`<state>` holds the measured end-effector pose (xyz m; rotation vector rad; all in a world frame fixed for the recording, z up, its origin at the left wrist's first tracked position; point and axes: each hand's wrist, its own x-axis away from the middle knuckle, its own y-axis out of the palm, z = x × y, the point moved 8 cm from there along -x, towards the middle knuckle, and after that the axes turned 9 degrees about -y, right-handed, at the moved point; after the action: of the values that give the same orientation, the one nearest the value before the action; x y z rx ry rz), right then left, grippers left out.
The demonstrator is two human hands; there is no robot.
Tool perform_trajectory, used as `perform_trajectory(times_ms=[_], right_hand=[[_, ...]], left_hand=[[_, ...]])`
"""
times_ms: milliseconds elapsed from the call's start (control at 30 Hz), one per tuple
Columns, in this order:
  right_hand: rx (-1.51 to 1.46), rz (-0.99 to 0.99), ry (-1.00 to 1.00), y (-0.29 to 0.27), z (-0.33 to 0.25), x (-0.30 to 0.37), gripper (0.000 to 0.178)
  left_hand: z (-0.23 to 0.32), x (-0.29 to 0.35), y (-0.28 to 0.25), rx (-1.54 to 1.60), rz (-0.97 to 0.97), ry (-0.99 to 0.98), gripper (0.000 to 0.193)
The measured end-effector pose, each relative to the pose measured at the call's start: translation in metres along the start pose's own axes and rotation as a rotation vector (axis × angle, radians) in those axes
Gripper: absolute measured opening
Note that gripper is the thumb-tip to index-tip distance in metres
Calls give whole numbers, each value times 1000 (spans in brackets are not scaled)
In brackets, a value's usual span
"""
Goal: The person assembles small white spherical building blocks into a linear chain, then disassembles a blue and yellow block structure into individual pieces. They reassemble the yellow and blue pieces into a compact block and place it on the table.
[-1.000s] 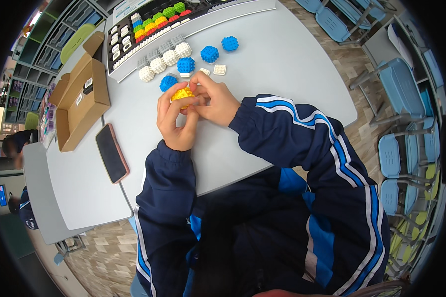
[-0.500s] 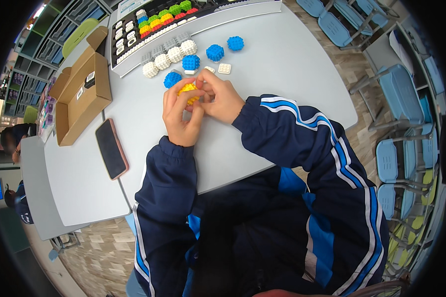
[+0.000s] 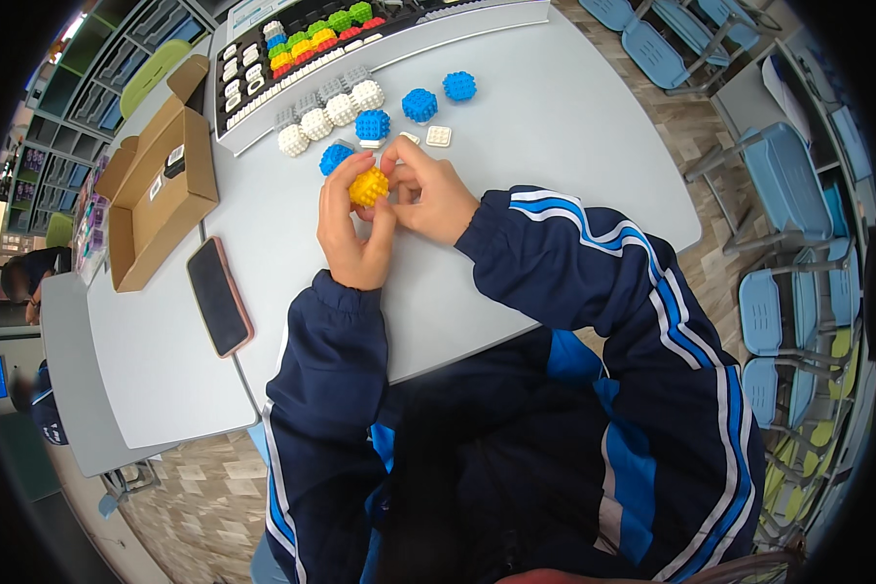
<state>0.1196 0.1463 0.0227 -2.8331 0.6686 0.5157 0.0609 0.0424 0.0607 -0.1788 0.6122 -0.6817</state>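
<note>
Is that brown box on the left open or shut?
Open: the box shows its inside, and a flap sticks out at its far end.

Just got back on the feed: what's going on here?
A person holds a studded yellow ball in the left hand, with the fingers of the right hand at its right side. Beyond the hands, four blue balls and a row of white balls sit on the table. A phone lies to the left, near an open box.
</note>
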Motion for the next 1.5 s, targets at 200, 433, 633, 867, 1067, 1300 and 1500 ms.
perform_trajectory(times_ms=[200, 433, 633, 867, 1067, 1300, 1500], right_hand=[[-9, 9, 5, -1, 0, 0, 40], [-8, 0, 0, 0, 2, 1, 40], [-29, -3, -1, 2, 3, -1, 40], [-16, -10, -1, 2, 5, 0, 41], [5, 0, -17, 2, 2, 0, 40], [5, -7, -6, 2, 4, 0, 40], [4, -2, -12, 1, 2, 0, 40]], left_hand=[[2, -1, 1, -71, -10, 54, 37], [-1, 0, 1, -55, -17, 40, 36], [2, -1, -1, -88, -9, 48, 37], [2, -1, -1, -72, -5, 41, 37], [-3, 0, 0, -67, -29, 32, 36], [-2, 0, 1, -56, -32, 10, 38], [-4, -1, 2, -43, -35, 13, 38]])
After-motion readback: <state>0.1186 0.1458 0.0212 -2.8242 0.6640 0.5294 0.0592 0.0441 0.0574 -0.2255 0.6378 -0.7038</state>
